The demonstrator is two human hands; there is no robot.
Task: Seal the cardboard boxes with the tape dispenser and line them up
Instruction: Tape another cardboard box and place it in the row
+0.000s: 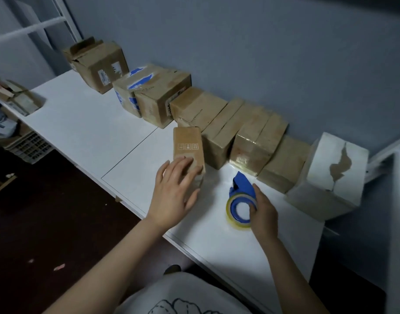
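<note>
1. Setup: white table (pixel 81 123) against a grey wall. A row of boxes (pixel 217 123) runs along the wall from 10 o'clock to 3 o'clock. A white box (pixel 330 177) with a torn face closes the 3 o'clock end.
2. At the 10 o'clock end a larger box (pixel 99 64) has its top flaps raised, so it looks unsealed. The glossy faces on the mid-row boxes suggest tape is already on them.
3. Task item: a small box (pixel 188 150) sits out of the row, just in front of it toward 6 o'clock. Its printed handling symbols face up.
4. Left hand (pixel 174 189): fingers spread and roughly straight, laid on the near top of the small box. It is steadying, not clasping.
5. Right hand (pixel 262 214): fingers curled round the roll of the blue tape dispenser (pixel 241 200). The dispenser is on or just above the table at 4 o'clock of the small box, apart from it.
6. Step in hand (judgement): this box is being steadied for taping, with the dispenser gripped but not yet on the cardboard. I cannot tell whether its seam already carries tape.
7. Next move calls for: carrying the dispenser toward 10 o'clock onto the box top and drawing it along the seam while the left hand pins the box. The box then has to go into the row.
</note>
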